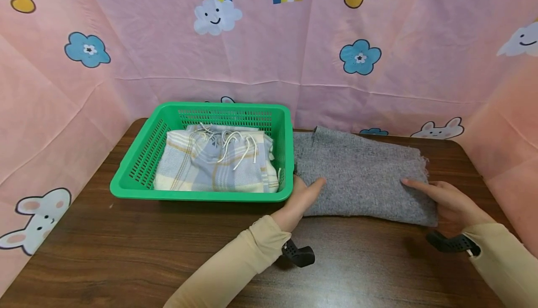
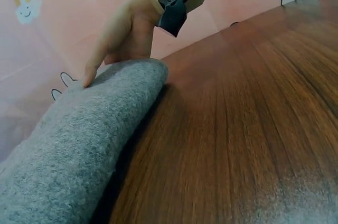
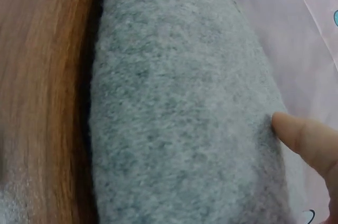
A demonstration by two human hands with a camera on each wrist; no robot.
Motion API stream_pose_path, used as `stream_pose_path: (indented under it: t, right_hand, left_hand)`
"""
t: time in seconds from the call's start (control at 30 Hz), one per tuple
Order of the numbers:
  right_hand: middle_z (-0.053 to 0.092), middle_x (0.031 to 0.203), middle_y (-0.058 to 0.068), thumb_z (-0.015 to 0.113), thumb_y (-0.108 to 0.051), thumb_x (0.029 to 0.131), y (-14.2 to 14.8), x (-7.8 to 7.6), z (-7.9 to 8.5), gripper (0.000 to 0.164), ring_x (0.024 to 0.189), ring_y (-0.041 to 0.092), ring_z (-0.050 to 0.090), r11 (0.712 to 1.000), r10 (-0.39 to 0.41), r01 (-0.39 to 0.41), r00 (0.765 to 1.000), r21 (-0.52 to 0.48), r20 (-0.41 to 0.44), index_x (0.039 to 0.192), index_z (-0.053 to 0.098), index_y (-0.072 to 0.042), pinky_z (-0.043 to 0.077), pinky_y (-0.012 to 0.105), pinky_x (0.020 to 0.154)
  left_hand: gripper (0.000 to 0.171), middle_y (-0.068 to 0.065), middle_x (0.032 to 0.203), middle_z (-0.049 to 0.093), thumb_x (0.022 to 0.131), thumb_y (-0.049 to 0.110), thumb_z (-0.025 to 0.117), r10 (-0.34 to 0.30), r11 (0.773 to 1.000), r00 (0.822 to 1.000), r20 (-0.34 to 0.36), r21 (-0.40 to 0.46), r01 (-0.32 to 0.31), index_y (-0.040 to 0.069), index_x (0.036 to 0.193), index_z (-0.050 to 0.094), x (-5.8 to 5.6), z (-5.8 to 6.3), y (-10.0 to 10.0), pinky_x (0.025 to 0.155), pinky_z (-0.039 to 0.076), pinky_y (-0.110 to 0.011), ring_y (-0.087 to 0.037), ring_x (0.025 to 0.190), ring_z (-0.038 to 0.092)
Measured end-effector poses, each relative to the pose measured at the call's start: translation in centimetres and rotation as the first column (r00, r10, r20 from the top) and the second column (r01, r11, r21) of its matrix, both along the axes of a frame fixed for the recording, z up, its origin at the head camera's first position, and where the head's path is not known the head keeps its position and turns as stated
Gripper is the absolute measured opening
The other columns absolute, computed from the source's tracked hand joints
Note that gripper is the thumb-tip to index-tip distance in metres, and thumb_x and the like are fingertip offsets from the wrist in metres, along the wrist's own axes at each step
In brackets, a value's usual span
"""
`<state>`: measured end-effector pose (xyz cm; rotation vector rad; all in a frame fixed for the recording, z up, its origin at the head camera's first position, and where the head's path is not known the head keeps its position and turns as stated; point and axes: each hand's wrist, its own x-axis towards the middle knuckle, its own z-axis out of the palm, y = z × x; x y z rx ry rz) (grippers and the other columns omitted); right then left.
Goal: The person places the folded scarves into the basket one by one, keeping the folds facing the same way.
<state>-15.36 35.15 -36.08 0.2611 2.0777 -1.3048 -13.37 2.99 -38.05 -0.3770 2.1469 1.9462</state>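
A folded grey woollen scarf [image 1: 361, 177] with a frayed right end lies across the right part of the table. My left hand [image 1: 300, 199] grips its left end, thumb on top and the other fingers hidden, close beside the green basket. At the other end my right hand [image 1: 451, 201] holds the scarf with its thumb on the upper face and fingers out of sight below. The left wrist view shows that far hand [image 2: 127, 36] at the thick folded end. In the right wrist view a thumb [image 3: 303, 134] presses into the fabric.
A green plastic basket [image 1: 201, 196] stands to the left, holding a folded plaid scarf [image 1: 218, 163] in cream and pale blue with loose tassels. Dark wooden table [image 1: 126, 252] runs underneath. A pink printed curtain [image 1: 269, 56] encloses the back and sides.
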Motion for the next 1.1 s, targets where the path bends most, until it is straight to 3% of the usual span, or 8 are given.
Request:
stream_pose_path:
  t: [0.17,0.5,0.8,1.1]
  right_hand:
    - [0.017,0.148,0.032,0.043,-0.055,0.095,-0.4,-0.3,0.1,0.097,0.117,0.025,0.048,1.0,0.005,-0.005,1.0,0.017,0.014,0.144,-0.002,0.017,0.049,0.041,0.09]
    - [0.013,0.149,0.033,0.041,-0.058,0.095,-0.8,-0.5,0.0,0.1,0.126,0.037,0.04,0.999,0.036,-0.037,0.999,0.019,0.041,0.147,-0.01,0.01,0.048,0.043,0.091]
    - [0.031,0.141,0.019,0.051,-0.045,0.096,-1.0,-0.4,-0.5,0.084,0.107,0.017,0.054,0.999,0.036,-0.037,0.999,-0.024,-0.021,0.149,0.004,0.0,0.051,0.039,0.087]
    - [0.044,0.125,0.01,0.057,-0.038,0.095,-1.2,0.1,-0.4,0.073,0.099,0.016,0.058,1.0,0.001,-0.003,0.997,-0.028,-0.075,0.144,0.016,-0.004,0.053,0.04,0.082]
  left_hand:
    - [0.101,-0.023,0.159,-0.006,0.09,0.036,0.062,0.007,1.0,0.999,0.038,0.029,-0.008,-0.006,0.15,-0.008,-0.3,-0.1,0.3,0.118,0.016,-0.048,-0.036,0.147,0.0]
    - [0.105,-0.02,0.16,-0.002,0.087,0.041,0.065,0.025,0.999,0.997,0.068,0.038,-0.028,-0.004,0.151,-0.004,-0.5,-0.2,0.7,0.118,0.017,-0.046,-0.034,0.147,0.003]
    - [0.106,-0.019,0.16,-0.003,0.085,0.033,0.07,-0.005,0.996,0.999,0.037,0.085,0.002,-0.001,0.152,-0.006,-0.5,-0.2,0.7,0.118,0.017,-0.046,-0.033,0.147,0.003]
    - [0.093,-0.021,0.159,0.01,0.088,0.025,0.067,-0.069,0.997,0.996,0.06,0.042,0.066,-0.003,0.152,0.006,-0.9,0.0,0.7,0.115,0.025,-0.048,-0.037,0.145,0.015]
